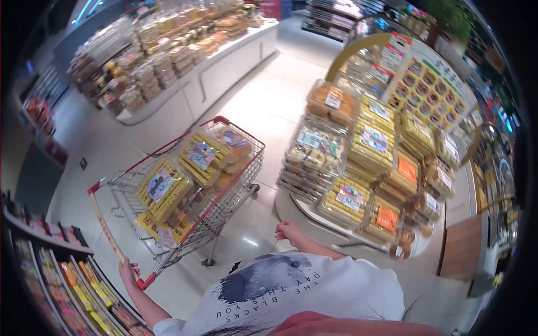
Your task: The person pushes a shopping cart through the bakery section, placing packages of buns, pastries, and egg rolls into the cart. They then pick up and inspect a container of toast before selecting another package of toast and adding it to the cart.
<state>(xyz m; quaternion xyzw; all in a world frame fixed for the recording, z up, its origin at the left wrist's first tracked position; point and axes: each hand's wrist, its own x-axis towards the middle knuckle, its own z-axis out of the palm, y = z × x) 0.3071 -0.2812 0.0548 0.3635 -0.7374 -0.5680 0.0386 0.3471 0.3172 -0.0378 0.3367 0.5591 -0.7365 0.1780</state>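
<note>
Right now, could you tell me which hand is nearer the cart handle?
Left. The left hand grips the cart handle at its near end; the right hand is off the cart, to its right, by the pastry display.

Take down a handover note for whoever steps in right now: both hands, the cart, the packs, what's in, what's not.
Left hand: gripping the handle of the red-rimmed wire shopping cart.
Right hand: empty, beside the round white display stand.
Done: several clear plastic packs of yellow and brown baked goods lie in the cart.
Left: many similar packs sit stacked on the stand.
</note>
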